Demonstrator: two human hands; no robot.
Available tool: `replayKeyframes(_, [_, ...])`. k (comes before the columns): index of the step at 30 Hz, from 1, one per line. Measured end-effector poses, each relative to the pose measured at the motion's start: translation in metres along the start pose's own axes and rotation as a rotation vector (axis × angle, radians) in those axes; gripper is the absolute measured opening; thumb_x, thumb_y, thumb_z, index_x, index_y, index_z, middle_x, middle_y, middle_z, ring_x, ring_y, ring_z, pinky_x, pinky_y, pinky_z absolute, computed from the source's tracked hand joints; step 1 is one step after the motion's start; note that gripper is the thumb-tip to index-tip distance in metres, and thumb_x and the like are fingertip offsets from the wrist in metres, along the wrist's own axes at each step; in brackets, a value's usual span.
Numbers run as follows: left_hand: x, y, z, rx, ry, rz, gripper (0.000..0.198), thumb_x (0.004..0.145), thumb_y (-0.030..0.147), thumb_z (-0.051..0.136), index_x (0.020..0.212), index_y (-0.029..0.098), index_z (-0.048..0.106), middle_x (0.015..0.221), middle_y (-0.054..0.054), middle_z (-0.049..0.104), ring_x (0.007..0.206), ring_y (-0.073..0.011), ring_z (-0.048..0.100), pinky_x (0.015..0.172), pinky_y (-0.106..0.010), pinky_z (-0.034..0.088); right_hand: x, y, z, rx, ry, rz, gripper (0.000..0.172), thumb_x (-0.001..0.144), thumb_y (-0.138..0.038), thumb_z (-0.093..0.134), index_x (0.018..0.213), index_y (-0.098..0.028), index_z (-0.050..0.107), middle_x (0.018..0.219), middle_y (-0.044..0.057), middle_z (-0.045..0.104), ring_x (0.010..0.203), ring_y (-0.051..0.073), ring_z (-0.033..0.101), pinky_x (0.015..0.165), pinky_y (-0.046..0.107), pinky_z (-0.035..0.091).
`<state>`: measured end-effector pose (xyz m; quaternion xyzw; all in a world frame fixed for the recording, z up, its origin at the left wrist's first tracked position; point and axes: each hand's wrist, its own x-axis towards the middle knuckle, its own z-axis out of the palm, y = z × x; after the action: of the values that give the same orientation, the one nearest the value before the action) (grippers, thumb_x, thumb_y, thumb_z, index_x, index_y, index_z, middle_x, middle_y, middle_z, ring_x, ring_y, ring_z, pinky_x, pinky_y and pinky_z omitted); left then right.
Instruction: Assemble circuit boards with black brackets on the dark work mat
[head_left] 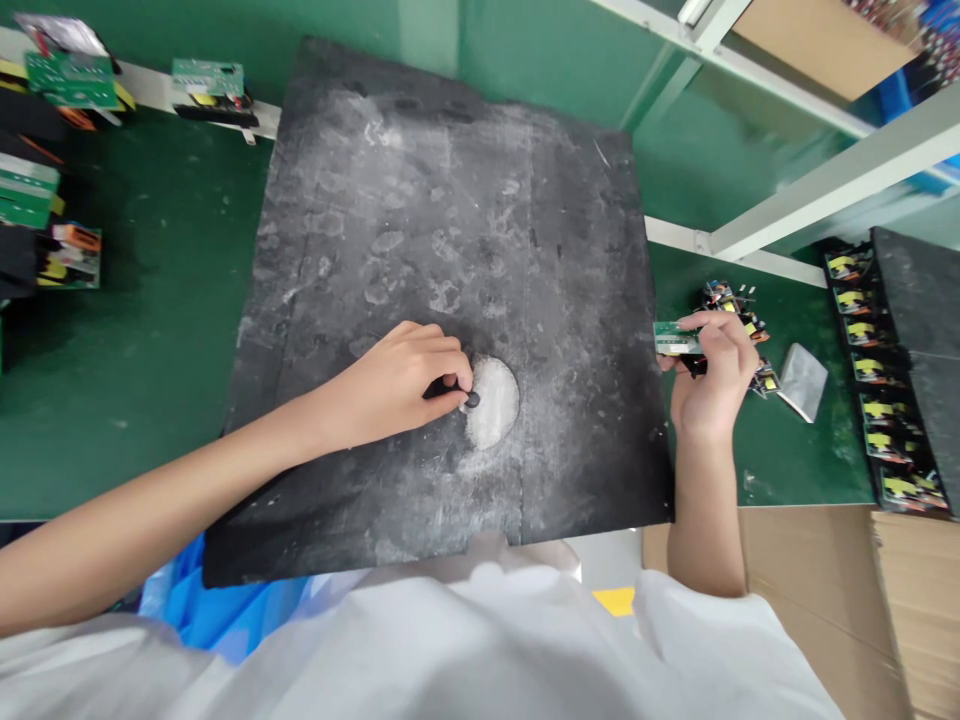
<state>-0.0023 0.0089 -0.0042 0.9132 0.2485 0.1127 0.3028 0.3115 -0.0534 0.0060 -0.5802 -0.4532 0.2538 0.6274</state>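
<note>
My left hand is closed in a pinch on a small black round piece; its exact kind is not clear. Under those fingertips lies a pale powdery disc, set on a large black board with whitish smudges. Off the board's right edge, my right hand grips a green circuit board between thumb and fingers. Part of that circuit board is hidden by the fingers. Just behind the right hand are several loose circuit boards with dark and yellow parts.
A grey flat block lies on the green bench at the right. Beyond it, a black tray holds a row of circuit boards. More boards are stacked at the left. A white metal frame slants across the upper right.
</note>
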Motion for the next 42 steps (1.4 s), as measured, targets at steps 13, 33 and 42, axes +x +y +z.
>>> replayKeyframes(13, [-0.0008, 0.0004, -0.0008, -0.005, 0.0, 0.012, 0.011, 0.089, 0.022, 0.051, 0.081, 0.019, 0.058, 0.078, 0.002, 0.057, 0.078, -0.0143, 0.047, 0.081, -0.03, 0.03, 0.0004, 0.0023, -0.0006, 0.0, -0.012, 0.004, 0.015, 0.076, -0.03, 0.059, 0.073, -0.015, 0.059, 0.059, -0.002, 0.047, 0.044, 0.011, 0.045, 0.041, 0.023, 0.033])
replayKeyframes(33, [0.0005, 0.0036, 0.0016, 0.074, 0.016, 0.006, 0.009, 0.088, 0.02, 0.055, 0.079, 0.018, 0.055, 0.074, 0.004, 0.056, 0.075, -0.0148, 0.046, 0.078, -0.029, 0.03, 0.0007, 0.0036, -0.001, 0.012, -0.013, 0.006, 0.015, 0.076, -0.03, 0.06, 0.073, -0.015, 0.06, 0.059, -0.002, 0.048, 0.044, 0.011, 0.045, 0.041, 0.024, 0.033])
replayKeyframes(42, [-0.0009, 0.0028, 0.0032, 0.092, 0.025, 0.012, 0.009, 0.087, 0.02, 0.057, 0.08, 0.019, 0.054, 0.074, 0.004, 0.056, 0.076, -0.0151, 0.045, 0.078, -0.03, 0.03, 0.0009, 0.0044, -0.0008, -0.027, -0.007, 0.02, 0.017, 0.076, -0.033, 0.059, 0.072, -0.016, 0.058, 0.059, -0.003, 0.047, 0.044, 0.011, 0.045, 0.041, 0.023, 0.033])
